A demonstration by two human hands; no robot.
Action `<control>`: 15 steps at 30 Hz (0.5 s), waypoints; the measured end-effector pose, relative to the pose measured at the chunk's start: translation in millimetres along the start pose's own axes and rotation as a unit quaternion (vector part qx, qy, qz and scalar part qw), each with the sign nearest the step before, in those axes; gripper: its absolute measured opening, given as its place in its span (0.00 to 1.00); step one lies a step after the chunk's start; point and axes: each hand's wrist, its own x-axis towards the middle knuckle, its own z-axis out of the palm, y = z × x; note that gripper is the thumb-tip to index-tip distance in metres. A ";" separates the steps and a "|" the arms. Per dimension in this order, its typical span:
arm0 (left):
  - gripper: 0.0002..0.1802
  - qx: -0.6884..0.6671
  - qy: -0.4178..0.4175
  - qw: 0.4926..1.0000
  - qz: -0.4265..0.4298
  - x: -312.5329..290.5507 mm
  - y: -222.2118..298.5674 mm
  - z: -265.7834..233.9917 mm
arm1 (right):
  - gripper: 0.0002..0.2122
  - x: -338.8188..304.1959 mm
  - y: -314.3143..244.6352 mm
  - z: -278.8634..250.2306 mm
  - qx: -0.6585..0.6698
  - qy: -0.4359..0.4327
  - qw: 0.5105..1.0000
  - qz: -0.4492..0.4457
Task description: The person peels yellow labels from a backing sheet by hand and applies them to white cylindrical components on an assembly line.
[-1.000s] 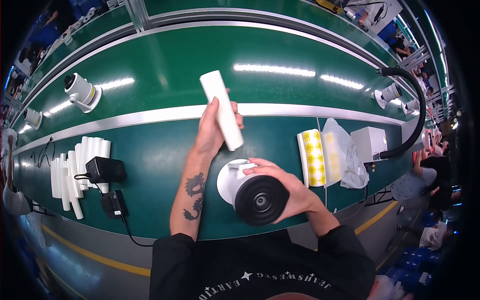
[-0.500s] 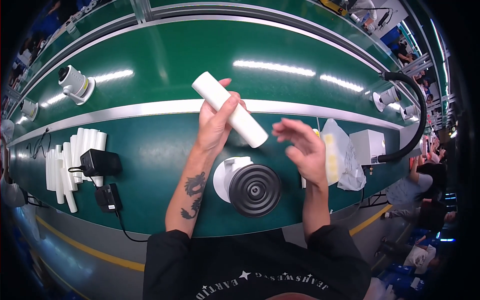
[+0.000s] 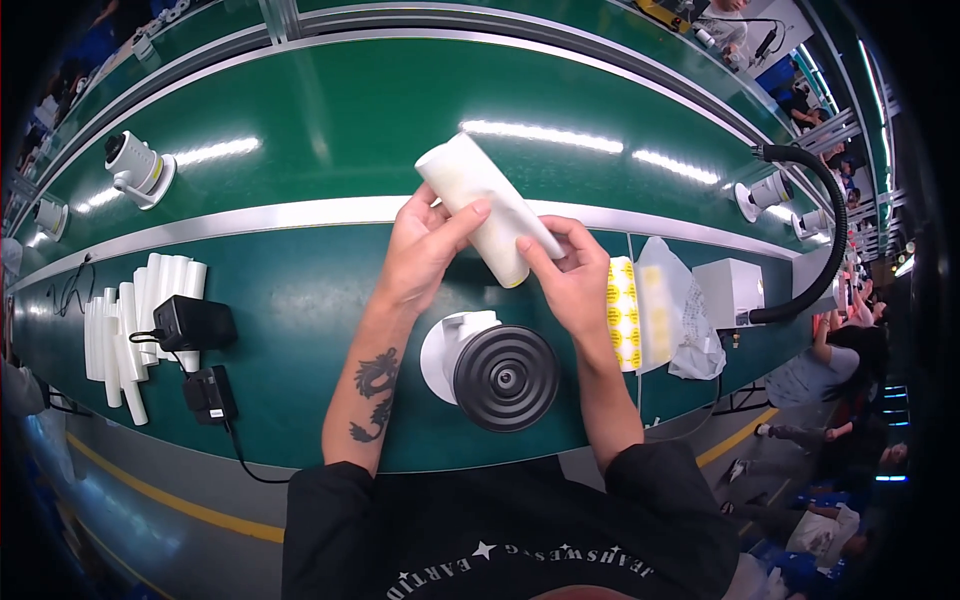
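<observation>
- While our left hand [image 3: 420, 250] wraps the white roll [image 3: 482, 197] with the thumb on top, our right hand [image 3: 577, 275] pinches its right edge; both hands are narrow, holding this one thing.
- We have the roll raised over the middle of the desk [image 3: 300, 390], tilted with its far end to the left, and a trace of yellow shows at its near end.
- Its surface looks slightly buckled near our thumbs; too hard a squeeze could crease it, we judge.
- If our right thumb slipped, the edge could spring back, since the sheet seems inclined to curl.
- Near us, below the hands, a white device with a black ribbed disc [image 3: 503, 375] rests on the desk, untouched; a low sweep of either wrist could knock it over.
- On the right, yellow round labels [image 3: 622, 315] lie just beside our forearm, next to a clear plastic bag [image 3: 693, 320]; an elbow swung outward could drag them.
- On the left, a black adapter [image 3: 208, 395] sits near more white rolls [image 3: 120, 335], its cable [image 3: 247, 462] running over the near edge; were we to snag that cable, the pull could scatter the rolls.
</observation>
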 end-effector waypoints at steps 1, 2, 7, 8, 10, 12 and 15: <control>0.27 0.034 0.024 0.999 -0.004 -0.1 -0.1 -0.9 | 0.12 -0.2 -4.9 1.3 0.014 0.018 0.999 0.027; 0.27 0.033 0.024 0.999 -0.004 -0.9 0.1 -0.6 | 0.12 -0.5 -4.5 2.5 0.013 0.018 0.999 0.027; 0.24 0.010 -0.011 0.999 -0.046 -1.3 -1.2 3.1 | 0.12 -0.6 -6.9 9.4 0.017 0.121 0.992 -0.009; 0.24 0.009 -0.013 0.999 -0.045 -1.0 0.0 4.0 | 0.12 -0.4 -7.4 8.4 0.016 0.122 0.992 -0.010; 0.24 -0.028 -0.016 0.998 -0.044 -1.1 3.9 5.6 | 0.12 -0.2 -8.2 6.5 0.003 0.159 0.987 0.022; 0.24 -0.006 -0.008 0.999 -0.047 -1.0 3.5 3.4 | 0.12 0.1 -8.6 8.4 0.008 0.162 0.987 0.020; 0.25 -0.014 -0.005 0.998 -0.053 -1.3 -2.6 2.2 | 0.12 0.9 -6.8 10.4 0.002 0.178 0.984 0.002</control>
